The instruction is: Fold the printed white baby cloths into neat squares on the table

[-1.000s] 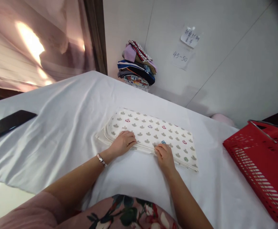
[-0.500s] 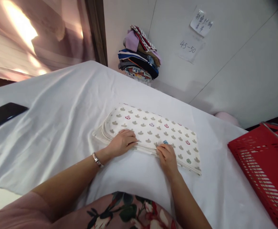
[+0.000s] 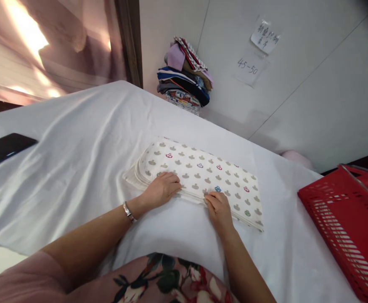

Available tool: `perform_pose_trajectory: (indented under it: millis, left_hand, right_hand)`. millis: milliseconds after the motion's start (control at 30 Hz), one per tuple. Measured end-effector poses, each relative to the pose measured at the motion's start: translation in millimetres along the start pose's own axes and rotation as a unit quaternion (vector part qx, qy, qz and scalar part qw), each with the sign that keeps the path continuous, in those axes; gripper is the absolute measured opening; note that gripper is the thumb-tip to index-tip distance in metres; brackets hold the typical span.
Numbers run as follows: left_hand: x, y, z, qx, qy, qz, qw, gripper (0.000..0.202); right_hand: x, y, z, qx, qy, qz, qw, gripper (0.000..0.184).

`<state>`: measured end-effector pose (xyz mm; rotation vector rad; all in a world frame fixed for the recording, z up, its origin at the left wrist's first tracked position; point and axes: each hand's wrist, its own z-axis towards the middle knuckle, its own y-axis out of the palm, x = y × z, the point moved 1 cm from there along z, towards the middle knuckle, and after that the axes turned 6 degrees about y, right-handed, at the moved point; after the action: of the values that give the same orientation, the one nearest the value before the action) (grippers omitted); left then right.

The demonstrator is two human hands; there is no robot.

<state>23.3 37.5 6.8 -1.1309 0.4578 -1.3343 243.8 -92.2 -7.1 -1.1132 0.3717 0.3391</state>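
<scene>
A folded white cloth (image 3: 199,174) printed with small grey and coloured mushroom-like shapes lies in several layers on the white-covered table (image 3: 86,147). My left hand (image 3: 163,188) grips its near edge left of the middle, fingers on top and pressed together. Further right along that same edge, my right hand (image 3: 218,210) pinches the layers between thumb and fingers. The thumb of the left hand is mostly hidden. At the cloth's left end the layers curve round in a rounded fold, with a lower layer sticking out.
To the right stands a red plastic basket (image 3: 348,223) with a metal handle. A stack of folded clothes (image 3: 185,78) sits beyond the table's far edge by the wall. At the left lies a dark phone (image 3: 9,148). Handwritten paper signs (image 3: 248,69) hang on the wall.
My right hand has shifted slightly left along the cloth's near edge, and the cloth's right end has come slightly left too. The left hand stays almost still.
</scene>
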Motion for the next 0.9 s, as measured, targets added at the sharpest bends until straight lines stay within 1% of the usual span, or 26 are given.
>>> perform_pose_trajectory:
  millis: [133, 267, 400, 667, 767, 900]
  left_hand:
    - [-0.9, 0.6, -1.5, -0.025, -0.005, -0.006, 1.0, 0.025]
    - [-2.3, -0.4, -2.5, -0.03, -0.013, -0.023, 0.999, 0.017]
    - [-3.9, 0.0, -2.9, -0.028, -0.011, -0.031, 0.999, 0.016]
    - [-5.3, 4.5, -3.1, 0.006, -0.017, -0.038, 0.999, 0.021]
    - [-4.1, 3.9, -2.9, 0.011, -0.016, -0.043, 0.999, 0.024]
    - [-2.2, 3.4, -2.2, 0.01, -0.018, -0.041, 0.999, 0.026]
  right_hand:
    - [0.1, -0.3, 0.0, -0.011, -0.002, -0.002, 1.0, 0.021]
    - [-0.3, -2.9, 0.5, -0.025, -0.007, 0.001, 1.0, 0.021]
    - [1.0, -3.1, 1.3, -0.035, -0.009, 0.003, 0.999, 0.021]
    - [3.7, 2.4, -0.2, -0.009, 0.033, 0.038, 0.999, 0.019]
    - [2.6, 2.9, -0.7, 0.005, 0.031, 0.04, 0.999, 0.02]
    - [1.7, 3.1, -0.4, 0.029, 0.012, 0.025, 0.999, 0.021]
